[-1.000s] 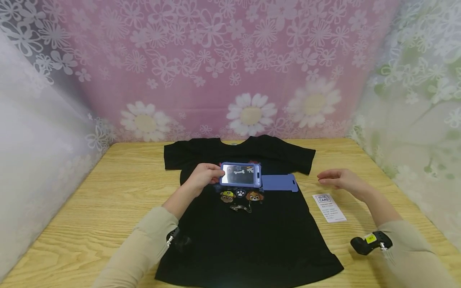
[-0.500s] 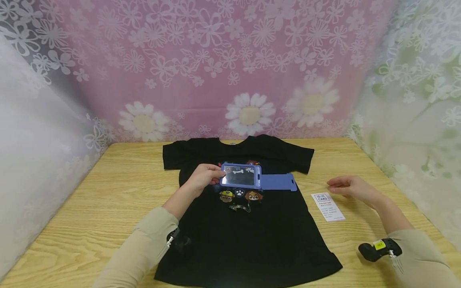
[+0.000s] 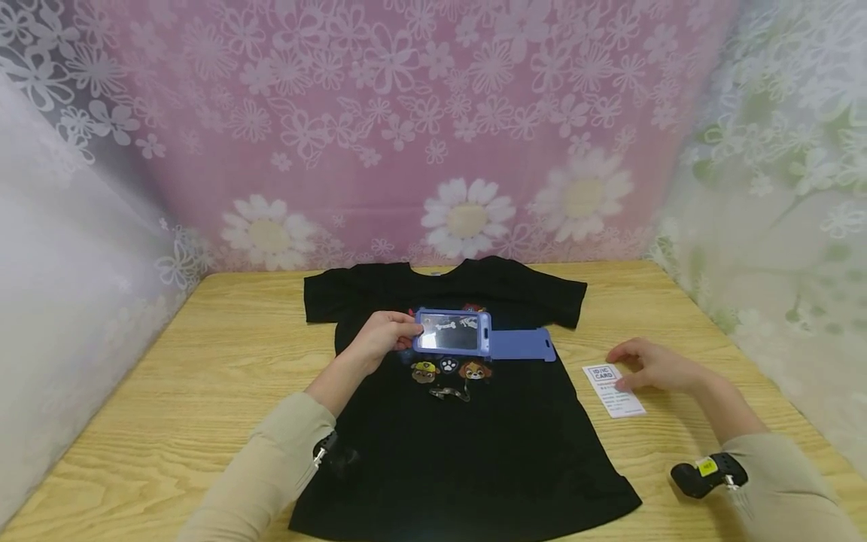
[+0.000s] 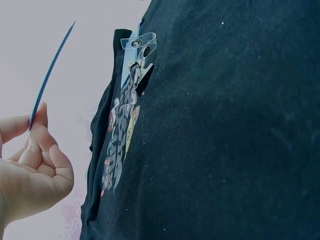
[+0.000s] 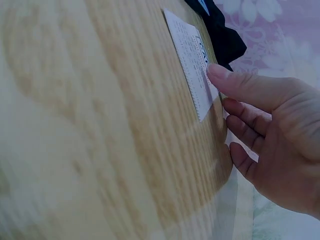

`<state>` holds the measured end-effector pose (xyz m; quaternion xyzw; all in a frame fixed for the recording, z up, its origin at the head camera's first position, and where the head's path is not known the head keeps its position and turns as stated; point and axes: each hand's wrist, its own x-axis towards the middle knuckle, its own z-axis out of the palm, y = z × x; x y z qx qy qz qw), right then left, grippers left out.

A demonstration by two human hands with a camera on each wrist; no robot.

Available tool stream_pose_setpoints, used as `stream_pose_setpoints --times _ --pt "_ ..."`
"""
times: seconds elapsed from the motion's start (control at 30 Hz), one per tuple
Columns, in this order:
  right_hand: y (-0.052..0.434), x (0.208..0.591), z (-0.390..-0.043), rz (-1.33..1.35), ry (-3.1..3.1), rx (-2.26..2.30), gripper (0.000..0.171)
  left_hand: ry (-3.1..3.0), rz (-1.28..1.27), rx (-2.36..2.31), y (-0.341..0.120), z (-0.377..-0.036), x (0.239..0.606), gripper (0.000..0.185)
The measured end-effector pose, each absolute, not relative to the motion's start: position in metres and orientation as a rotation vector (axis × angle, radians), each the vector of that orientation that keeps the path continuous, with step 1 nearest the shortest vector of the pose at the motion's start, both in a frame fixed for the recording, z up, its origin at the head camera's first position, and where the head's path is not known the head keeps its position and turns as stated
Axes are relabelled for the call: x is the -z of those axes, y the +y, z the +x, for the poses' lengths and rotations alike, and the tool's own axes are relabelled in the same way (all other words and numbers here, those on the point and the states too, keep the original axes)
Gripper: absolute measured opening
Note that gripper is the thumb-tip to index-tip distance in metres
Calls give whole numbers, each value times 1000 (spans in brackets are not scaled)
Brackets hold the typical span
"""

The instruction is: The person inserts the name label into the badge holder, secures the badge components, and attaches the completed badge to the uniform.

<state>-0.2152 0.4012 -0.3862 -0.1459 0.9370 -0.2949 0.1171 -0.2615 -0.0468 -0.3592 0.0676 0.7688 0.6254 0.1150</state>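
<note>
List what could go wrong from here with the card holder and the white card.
1. The left hand pinches the blue card holder only at one end, with its flap hanging open; that grip may let it tilt or slip onto the black T-shirt.
2. The white card lies flat on the wooden table, and the right hand only touches its edge, so it may slide rather than lift.
</note>
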Motion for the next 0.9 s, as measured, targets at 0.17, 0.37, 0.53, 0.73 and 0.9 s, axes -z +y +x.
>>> stream_pose_setpoints --times 0.17,0.37,0.53,0.73,0.9 --pt "398 389 -214 -410 2765 848 48 2238 202 -1843 -47 -261 360 22" --pt "396 388 -213 -406 2760 862 43 2244 209 -1839 -47 -261 359 20" --pt "395 386 -213 -397 2761 857 38 2247 216 -1832 -48 -261 359 21" --pt "392 384 -213 -400 2738 846 32 2263 209 -1826 -49 -261 359 21" --pt "389 383 -212 -425 2701 886 28 2266 198 -1825 -50 -261 358 22"
